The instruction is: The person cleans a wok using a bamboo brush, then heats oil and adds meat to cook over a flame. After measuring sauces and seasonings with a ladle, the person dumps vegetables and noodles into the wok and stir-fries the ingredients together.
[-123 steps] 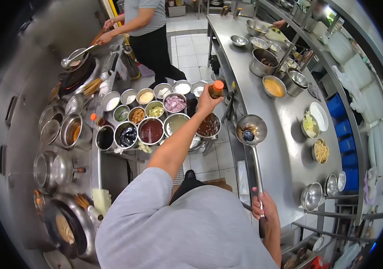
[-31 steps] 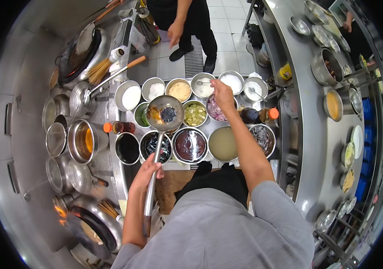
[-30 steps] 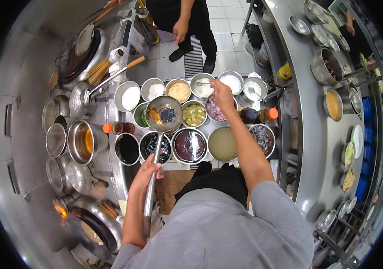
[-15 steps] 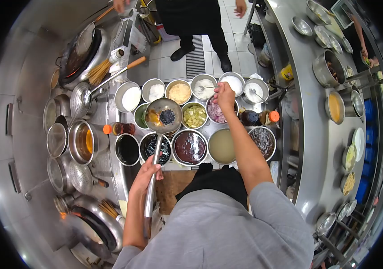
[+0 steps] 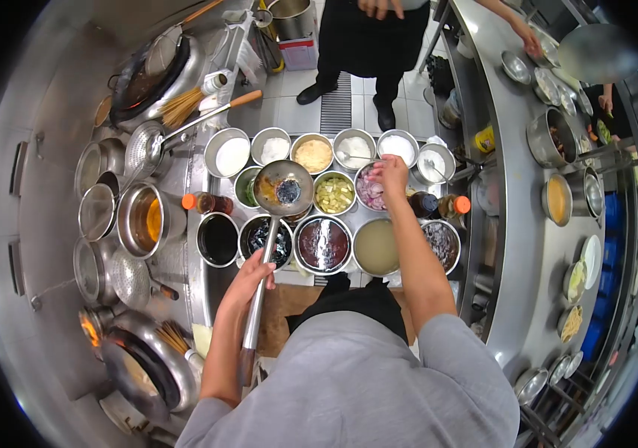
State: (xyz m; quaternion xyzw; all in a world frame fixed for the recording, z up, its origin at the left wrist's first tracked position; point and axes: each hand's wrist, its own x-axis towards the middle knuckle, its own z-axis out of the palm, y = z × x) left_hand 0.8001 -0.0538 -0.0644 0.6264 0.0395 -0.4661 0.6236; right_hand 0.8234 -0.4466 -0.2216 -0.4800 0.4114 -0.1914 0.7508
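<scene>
A long-handled metal ladle point(image 5: 268, 257) is in my left hand point(image 5: 250, 282), its fingers closed round the handle. The ladle's bowl point(image 5: 302, 200) rests over the row of pots and holds a dark sauce with some orange-brown liquid. My right hand point(image 5: 391, 176) pinches the handle of a thin metal spoon point(image 5: 364, 157), above the pot of chopped red onion point(image 5: 370, 192). The spoon's head lies in a pot of white powder point(image 5: 353, 145). Pots of chopped green pieces point(image 5: 334, 194) and dark red sauce point(image 5: 323, 243) sit near my hands.
Bottles with orange caps point(image 5: 207, 203) stand at both ends of the pots. Strainers point(image 5: 132, 278) and two woks point(image 5: 143, 93) line the left side. A steel counter point(image 5: 502, 299) with bowls runs along the right. A co-worker in a black apron point(image 5: 367, 37) stands ahead.
The whole view has shifted slightly. My right hand stays at the spoon and my left keeps the ladle. The co-worker has moved; an arm now reaches to the bowls at upper right.
</scene>
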